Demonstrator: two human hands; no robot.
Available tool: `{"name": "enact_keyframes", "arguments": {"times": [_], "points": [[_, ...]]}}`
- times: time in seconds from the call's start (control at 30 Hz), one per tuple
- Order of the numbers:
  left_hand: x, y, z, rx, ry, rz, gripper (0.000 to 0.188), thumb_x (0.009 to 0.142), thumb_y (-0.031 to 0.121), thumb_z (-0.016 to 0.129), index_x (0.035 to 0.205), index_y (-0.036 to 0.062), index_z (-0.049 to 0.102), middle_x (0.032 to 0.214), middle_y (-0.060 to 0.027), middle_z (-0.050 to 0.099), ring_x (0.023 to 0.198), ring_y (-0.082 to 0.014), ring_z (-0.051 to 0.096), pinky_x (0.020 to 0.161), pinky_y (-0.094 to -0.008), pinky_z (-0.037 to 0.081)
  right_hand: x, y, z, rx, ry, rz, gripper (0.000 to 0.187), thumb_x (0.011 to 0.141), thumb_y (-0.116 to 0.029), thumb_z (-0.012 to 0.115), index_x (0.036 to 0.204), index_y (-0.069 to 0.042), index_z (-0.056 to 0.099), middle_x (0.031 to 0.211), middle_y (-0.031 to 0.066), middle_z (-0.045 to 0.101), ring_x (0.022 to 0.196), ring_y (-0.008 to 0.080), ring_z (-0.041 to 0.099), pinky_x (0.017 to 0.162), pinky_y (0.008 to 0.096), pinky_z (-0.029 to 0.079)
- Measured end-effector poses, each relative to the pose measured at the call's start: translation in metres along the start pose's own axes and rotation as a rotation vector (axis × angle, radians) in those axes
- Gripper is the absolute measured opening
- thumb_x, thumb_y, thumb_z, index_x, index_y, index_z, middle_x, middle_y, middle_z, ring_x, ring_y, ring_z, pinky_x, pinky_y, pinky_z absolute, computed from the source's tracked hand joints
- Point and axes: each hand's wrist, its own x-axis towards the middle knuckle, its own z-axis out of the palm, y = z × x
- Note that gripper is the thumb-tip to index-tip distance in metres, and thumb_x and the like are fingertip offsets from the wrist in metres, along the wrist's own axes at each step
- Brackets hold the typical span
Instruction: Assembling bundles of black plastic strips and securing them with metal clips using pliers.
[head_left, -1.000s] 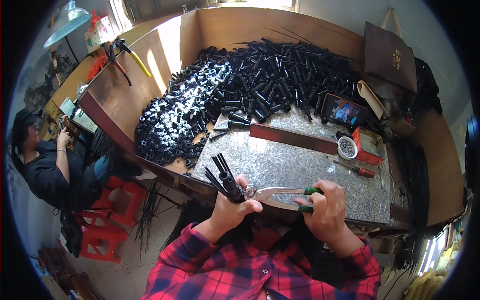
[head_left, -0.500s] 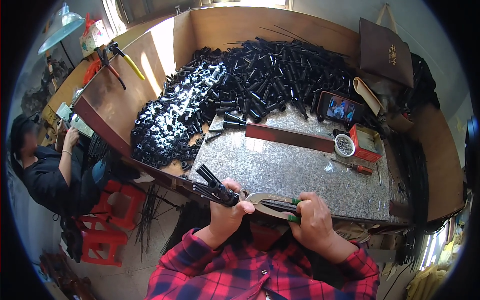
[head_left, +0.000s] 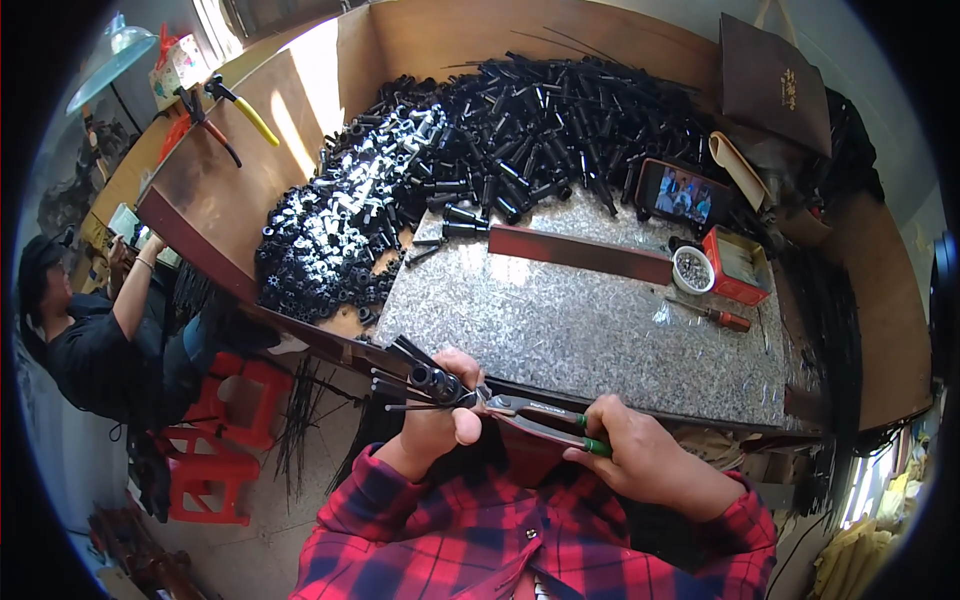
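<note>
My left hand (head_left: 438, 428) is closed round a black tubular plastic piece with thin black rods (head_left: 428, 380) fanning out of it toward the left. In my right hand (head_left: 640, 452) are pliers (head_left: 533, 412) with long metal arms and green grip ends. Their jaws meet the right end of the black piece beside my left thumb; exactly what they bite on is hidden there. Both hands are just off the near edge of the speckled stone worktop (head_left: 560, 330).
A heap of black tubes (head_left: 540, 130) and small fittings (head_left: 340, 220) fills the back and left. A dark red strip (head_left: 580, 256), a phone (head_left: 682, 192), a white cup (head_left: 692, 270), a red box (head_left: 737, 265) and a screwdriver (head_left: 722, 317) lie rightward. Another person (head_left: 90, 330) sits left.
The pliers have tilted, their handles now lower and nearer each other. My right hand has shifted slightly down and right. The rods in my left hand have turned a little.
</note>
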Motion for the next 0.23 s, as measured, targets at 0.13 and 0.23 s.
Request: {"name": "enact_keyframes", "arguments": {"times": [0.13,0.23], "points": [[0.004,0.003,-0.01,-0.041,-0.203,-0.057,0.068,0.054,0.052,0.081,0.09,0.0039,0.049,0.067,-0.0027,0.05,0.055,-0.0125,0.049,0.051,-0.0267,0.042,-0.002,0.0,-0.011,0.236,-0.23,0.078,0.05,0.081,-0.02,0.072,0.117,-0.004,0.042,0.097,0.019,0.063,0.089,0.0325,0.065,0.071,0.0358,0.05],[0.007,0.014,-0.004,0.014,-0.272,-0.116,0.075,0.053,0.053,0.082,0.099,0.0016,0.052,0.07,-0.0063,0.055,0.06,-0.0149,0.054,0.056,-0.0282,0.046,-0.003,0.004,-0.022,0.394,-0.491,0.138,0.046,0.087,-0.022,0.064,0.122,-0.007,0.039,0.082,0.0153,0.064,0.08,0.0293,0.067,0.067,0.0366,0.051]]}}
